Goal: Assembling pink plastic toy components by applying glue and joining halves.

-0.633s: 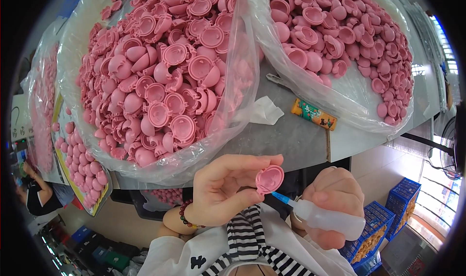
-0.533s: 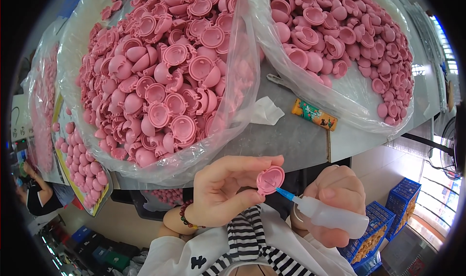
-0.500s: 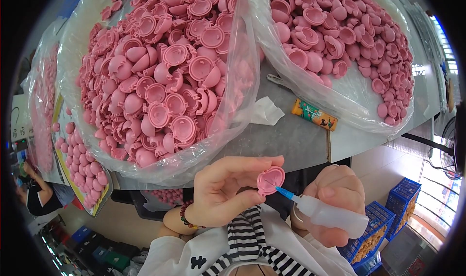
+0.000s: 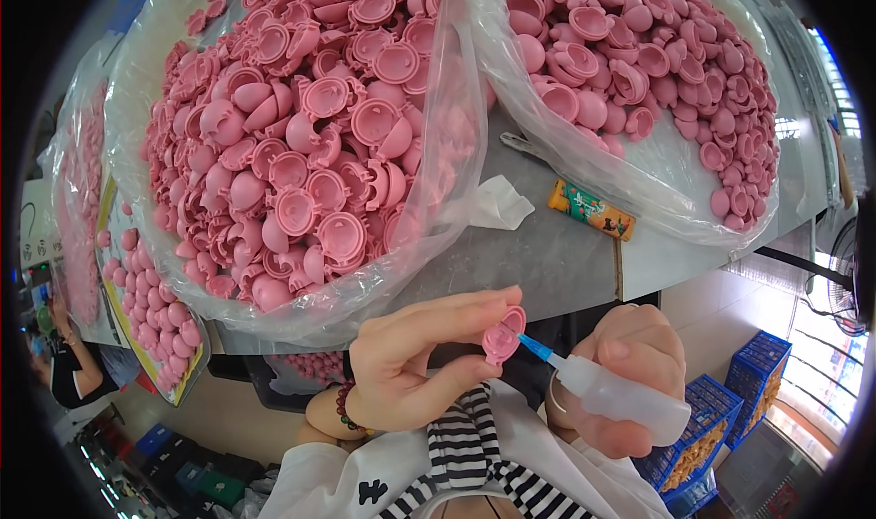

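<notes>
The left hand had its grip clamped on 1 pink cup, tilted, just off the table's near edge. The right hand was closed around a squeeze bottle, its blue nozzle at the cup's rim; contact could not be told. Work on this 1 piece seemed under way, unfinished. Beyond, loose pink shells filled 2 clear bags, apparently unworked, though none could be checked inside.
</notes>
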`<state>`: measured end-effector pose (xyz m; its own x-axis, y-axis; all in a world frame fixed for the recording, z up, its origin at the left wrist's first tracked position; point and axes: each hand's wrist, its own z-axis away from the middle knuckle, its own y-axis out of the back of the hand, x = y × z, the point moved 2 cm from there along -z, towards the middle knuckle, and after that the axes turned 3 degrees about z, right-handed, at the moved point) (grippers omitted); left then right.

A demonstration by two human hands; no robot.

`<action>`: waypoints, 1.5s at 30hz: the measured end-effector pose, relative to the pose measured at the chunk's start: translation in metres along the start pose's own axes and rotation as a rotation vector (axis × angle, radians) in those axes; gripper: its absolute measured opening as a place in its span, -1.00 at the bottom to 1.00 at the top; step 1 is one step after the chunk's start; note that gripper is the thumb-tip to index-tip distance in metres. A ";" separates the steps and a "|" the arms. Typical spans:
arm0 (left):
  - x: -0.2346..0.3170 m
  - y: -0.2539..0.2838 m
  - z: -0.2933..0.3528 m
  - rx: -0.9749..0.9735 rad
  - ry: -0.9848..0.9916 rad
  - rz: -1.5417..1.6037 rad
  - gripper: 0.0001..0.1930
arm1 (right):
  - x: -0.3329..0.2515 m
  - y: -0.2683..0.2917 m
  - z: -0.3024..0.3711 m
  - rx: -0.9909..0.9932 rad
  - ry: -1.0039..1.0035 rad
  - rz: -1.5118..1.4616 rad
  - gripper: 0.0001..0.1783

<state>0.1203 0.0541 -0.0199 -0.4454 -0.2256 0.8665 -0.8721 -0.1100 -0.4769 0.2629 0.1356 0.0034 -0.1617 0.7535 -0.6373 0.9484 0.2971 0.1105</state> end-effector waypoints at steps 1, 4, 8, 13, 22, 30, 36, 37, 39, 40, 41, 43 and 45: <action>0.004 0.000 0.000 0.008 -0.062 -0.194 -0.60 | 0.001 -0.001 0.000 -0.018 -0.001 0.009 -0.26; 0.009 -0.003 -0.001 0.047 -0.168 -0.478 -0.63 | 0.000 -0.001 0.001 -0.059 -0.026 0.017 -0.29; 0.013 -0.009 0.002 0.148 -0.250 -0.545 -0.70 | 0.010 0.009 0.002 0.075 -0.030 -0.108 -0.40; 0.001 0.002 0.012 0.021 -0.174 0.362 -0.69 | 0.033 -0.012 -0.001 -0.214 -0.427 0.236 -0.64; -0.011 0.005 0.015 -0.157 0.175 0.961 -0.65 | 0.049 0.035 -0.042 -0.068 -0.172 0.647 -0.70; -0.014 0.013 0.024 -0.127 0.195 0.829 -0.60 | 0.090 0.057 -0.068 -0.463 -0.212 0.700 -0.72; 0.002 0.015 0.015 -0.039 0.027 0.343 -0.61 | 0.020 0.023 -0.027 -0.690 -0.843 0.138 -0.76; 0.003 0.015 0.015 -0.037 0.020 0.285 -0.61 | 0.023 0.020 -0.019 -0.681 -0.714 0.230 -0.72; 0.004 0.015 0.013 -0.031 0.015 0.225 -0.60 | 0.023 0.015 -0.011 -0.622 -0.499 0.429 -0.66; 0.005 0.015 0.011 -0.017 0.028 0.183 -0.59 | 0.024 0.013 -0.008 -0.624 -0.500 0.423 -0.66; 0.005 0.016 0.010 -0.004 0.040 0.142 -0.59 | 0.024 0.011 -0.005 -0.655 -0.410 0.512 -0.65; 0.002 0.013 0.009 0.014 0.028 0.107 -0.58 | 0.021 0.011 -0.004 -0.684 -0.319 0.601 -0.64; 0.001 0.011 0.009 0.060 0.019 -0.024 -0.60 | 0.014 0.015 -0.008 -0.596 -0.462 0.277 -0.60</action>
<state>0.1125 0.0440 -0.0258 -0.4292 -0.2035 0.8800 -0.8689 -0.1729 -0.4638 0.2723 0.1551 0.0028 0.3107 0.5653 -0.7641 0.6117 0.4964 0.6159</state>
